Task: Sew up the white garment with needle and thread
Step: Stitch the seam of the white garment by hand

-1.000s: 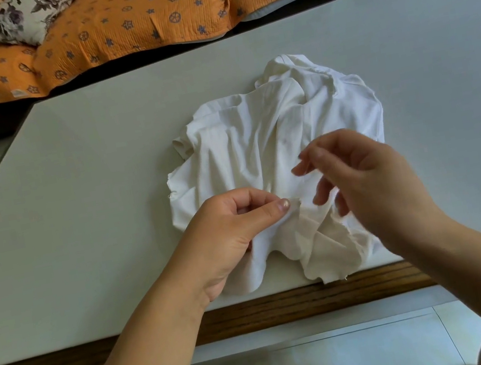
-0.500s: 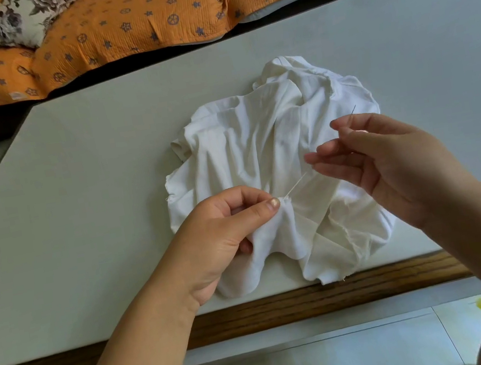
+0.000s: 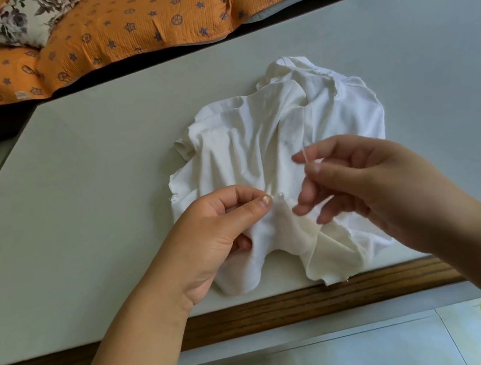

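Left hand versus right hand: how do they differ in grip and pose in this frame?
The left hand pinches a fold of the white garment between thumb and forefinger; the right hand pinches a thin pale needle. The left hand's other fingers curl into the palm; the right hand's fan out loosely. Both are at the garment's near edge, facing each other.
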